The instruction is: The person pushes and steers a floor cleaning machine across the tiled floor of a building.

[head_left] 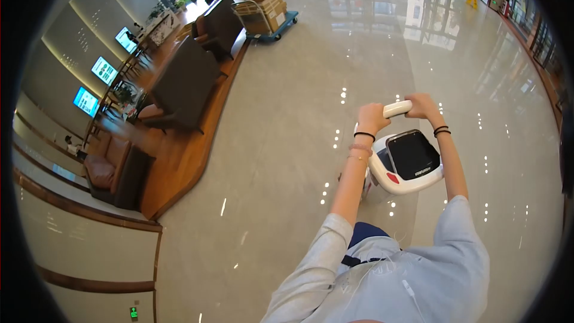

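A white machine (388, 184) with a rounded top stands upright on the floor in front of me. Its top carries a dark screen (414, 154) and a red patch (393, 178) at the left edge. The white handle (397, 109) sticks up beyond the screen. My left hand (373, 118) is closed round the handle's left end, and my right hand (423, 106) wraps its right end. Between the two hands a short stretch of handle shows. Most of the machine's lower body is hidden under its top and my arms.
Glossy tiled floor (287, 113) reflects the ceiling lights. To the left, a raised wooden platform (179, 170) carries dark sofas (185, 84). A blue trolley (263, 36) loaded with cardboard boxes (265, 15) stands beyond. A yellow floor sign (472, 0) is far right.
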Tool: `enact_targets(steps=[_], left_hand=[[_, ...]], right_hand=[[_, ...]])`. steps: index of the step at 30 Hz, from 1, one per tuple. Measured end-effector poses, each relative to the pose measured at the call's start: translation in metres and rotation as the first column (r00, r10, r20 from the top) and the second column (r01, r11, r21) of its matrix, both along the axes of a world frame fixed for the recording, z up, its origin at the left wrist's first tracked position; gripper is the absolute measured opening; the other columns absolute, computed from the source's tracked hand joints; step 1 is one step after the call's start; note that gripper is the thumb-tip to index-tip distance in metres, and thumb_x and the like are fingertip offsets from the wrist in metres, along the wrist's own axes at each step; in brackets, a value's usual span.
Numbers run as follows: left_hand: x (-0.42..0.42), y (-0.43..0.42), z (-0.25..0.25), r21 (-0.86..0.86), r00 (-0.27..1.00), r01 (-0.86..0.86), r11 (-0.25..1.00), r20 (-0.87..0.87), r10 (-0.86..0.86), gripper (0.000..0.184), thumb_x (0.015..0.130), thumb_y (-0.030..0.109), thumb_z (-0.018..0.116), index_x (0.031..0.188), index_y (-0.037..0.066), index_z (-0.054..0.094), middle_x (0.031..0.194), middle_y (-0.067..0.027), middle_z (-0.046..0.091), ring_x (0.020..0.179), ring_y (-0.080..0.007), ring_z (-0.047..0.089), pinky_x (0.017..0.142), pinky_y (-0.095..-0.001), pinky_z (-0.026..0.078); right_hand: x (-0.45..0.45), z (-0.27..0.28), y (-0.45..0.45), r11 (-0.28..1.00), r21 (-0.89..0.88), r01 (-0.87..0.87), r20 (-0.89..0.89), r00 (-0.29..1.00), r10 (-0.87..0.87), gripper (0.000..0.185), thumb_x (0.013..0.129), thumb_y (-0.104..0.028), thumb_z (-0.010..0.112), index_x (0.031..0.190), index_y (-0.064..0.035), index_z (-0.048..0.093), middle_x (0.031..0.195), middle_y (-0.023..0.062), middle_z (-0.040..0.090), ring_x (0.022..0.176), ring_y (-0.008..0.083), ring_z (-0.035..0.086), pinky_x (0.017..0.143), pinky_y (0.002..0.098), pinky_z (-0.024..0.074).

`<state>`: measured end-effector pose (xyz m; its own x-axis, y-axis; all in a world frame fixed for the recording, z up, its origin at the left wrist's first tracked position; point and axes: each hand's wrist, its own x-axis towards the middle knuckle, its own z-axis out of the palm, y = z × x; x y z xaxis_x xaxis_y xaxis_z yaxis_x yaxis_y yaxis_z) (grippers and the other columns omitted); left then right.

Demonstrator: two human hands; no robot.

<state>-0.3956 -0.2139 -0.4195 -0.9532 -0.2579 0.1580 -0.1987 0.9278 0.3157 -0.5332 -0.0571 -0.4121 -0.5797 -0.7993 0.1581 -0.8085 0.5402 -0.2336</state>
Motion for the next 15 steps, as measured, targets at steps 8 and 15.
enact_targets(steps=[8,15], left_hand=[[-0.007,0.006,0.001,-0.043,0.985,0.147,0.988,-0.089,-0.150,0.034,0.062,0.036,0.069,0.088,0.013,0.066,0.080,-0.0134,0.064,0.076,-0.0299,0.062,0.069,-0.0392,0.050],[-0.008,0.035,0.021,-0.097,0.944,0.324,0.941,-0.023,-0.328,0.033,0.061,0.035,0.070,0.086,0.013,0.065,0.082,-0.0122,0.064,0.077,-0.0296,0.062,0.068,-0.0398,0.050]], right_hand=[[0.009,-0.004,0.015,0.993,0.013,0.119,-0.147,0.982,-0.116,0.029,0.051,-0.025,0.065,0.076,-0.0094,0.064,0.071,0.0138,0.062,0.071,0.0335,0.060,0.063,0.0424,0.0484],[0.054,-0.003,0.068,0.939,-0.101,0.330,-0.088,0.937,-0.339,0.027,0.051,-0.022,0.061,0.074,-0.0088,0.063,0.070,0.0149,0.061,0.068,0.0334,0.060,0.063,0.0406,0.0490]])
